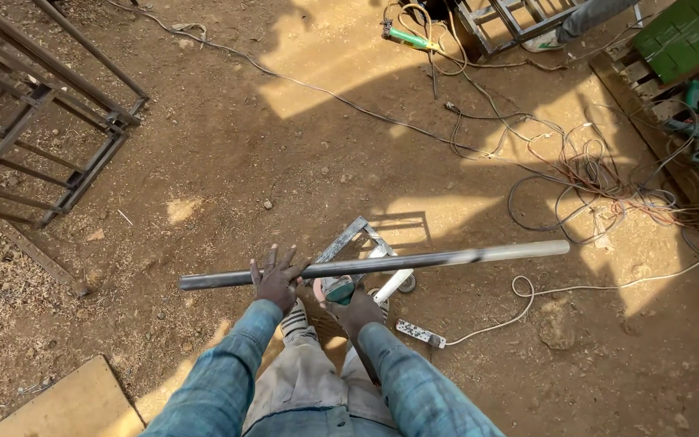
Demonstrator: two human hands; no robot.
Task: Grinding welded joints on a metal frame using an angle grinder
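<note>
Head view: long grey metal pipe [382, 262] held level above bare dirt, running left to right. Left hand [275, 279] lies on it, fingers spread, not gripping. Right hand [355, 304] closed around a green angle grinder [336, 289] just under the pipe. Metal square frame [366, 243] on the ground behind; white power strip [420, 333] nearby, tangled cables [584, 174] farther right.
</note>
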